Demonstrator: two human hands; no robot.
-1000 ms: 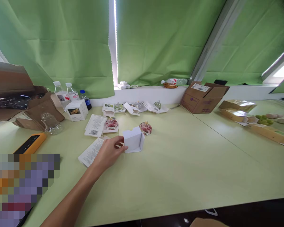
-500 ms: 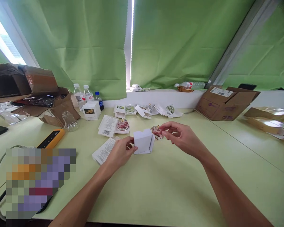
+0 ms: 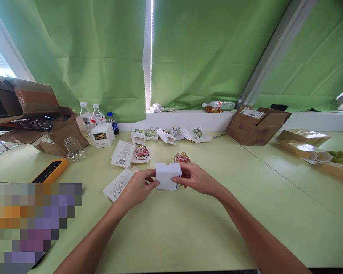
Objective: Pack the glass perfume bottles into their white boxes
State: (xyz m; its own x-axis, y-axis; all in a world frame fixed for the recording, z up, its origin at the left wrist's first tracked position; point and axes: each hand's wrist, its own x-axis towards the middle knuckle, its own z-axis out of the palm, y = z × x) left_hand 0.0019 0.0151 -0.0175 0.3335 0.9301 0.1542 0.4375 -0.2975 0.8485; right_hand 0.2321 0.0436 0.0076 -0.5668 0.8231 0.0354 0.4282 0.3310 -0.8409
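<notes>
White cardboard forms a small box (image 3: 165, 180) held between the left hand (image 3: 140, 186) and right hand (image 3: 196, 177), which reach in from seven and five o'clock. Left fingers, slightly parted, grip the box's nine-o'clock edge; right fingers pinch its three-o'clock edge, thumb on the near face. At the box's one o'clock, a red-patterned glass bottle (image 3: 182, 157) is partly covered; the box's far side and several fingertips are hidden.

Barcode (image 3: 121, 162) on a white carton (image 3: 125, 150), all lettering in view illegibly small
</notes>
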